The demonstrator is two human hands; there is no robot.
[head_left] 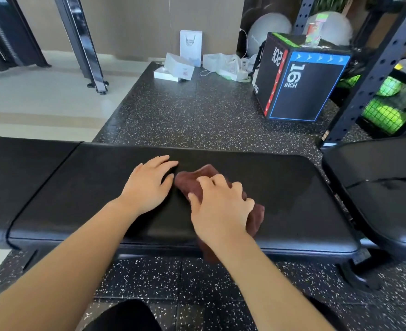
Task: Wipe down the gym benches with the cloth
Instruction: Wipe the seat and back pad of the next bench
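My right hand (221,209) bunches the fuzzy brown cloth (197,177) under curled fingers on the smooth black padded bench (292,187); my left hand (147,185) lies flat beside it, holding nothing.

Crumpled dark-brown cloth (190,183) lying on flat black padded desk (292,187), right of middle, one end hanging over near edge. Glossy pad, rounded corners. Second desk (378,187) just beside, far right.

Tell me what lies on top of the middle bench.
The left hand rests flat on the bench. Beside it the right hand holds a bunched brown cloth down, one end hanging over the near edge. Whatever is under the cloth and hands is covered.
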